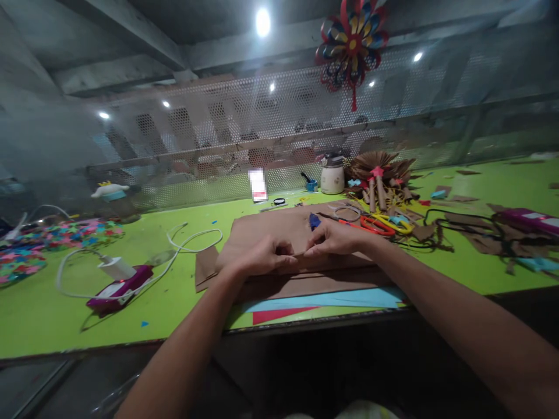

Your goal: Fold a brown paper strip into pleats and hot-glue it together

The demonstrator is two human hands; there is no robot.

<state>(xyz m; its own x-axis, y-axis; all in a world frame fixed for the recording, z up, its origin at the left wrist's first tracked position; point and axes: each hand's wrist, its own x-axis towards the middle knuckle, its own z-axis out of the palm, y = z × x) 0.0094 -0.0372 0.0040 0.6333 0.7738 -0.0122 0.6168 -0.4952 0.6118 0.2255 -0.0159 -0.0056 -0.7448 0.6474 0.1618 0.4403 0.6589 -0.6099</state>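
A large sheet of brown paper (257, 230) lies in front of me on the bright green table. My left hand (266, 256) is closed at its near edge, with thumb and fingers pinching the paper. My right hand (329, 237) pinches the same edge a little to the right, fingers bent together. Between the hands the edge looks slightly raised. Just behind my right fingers is a small dark blue piece (314, 221). More brown paper (305, 285) lies beneath, over light blue paper (327, 299) and a red sheet (282, 315) at the table's front.
Orange-and-yellow-handled tools (379, 224) lie right of the paper, near bundled folded-paper fans (379, 174). A jar (332, 174) and lit phone (258, 185) stand behind. Left are a purple power strip (120, 289), a white cable (198, 251) and bags of colourful stars (74, 234).
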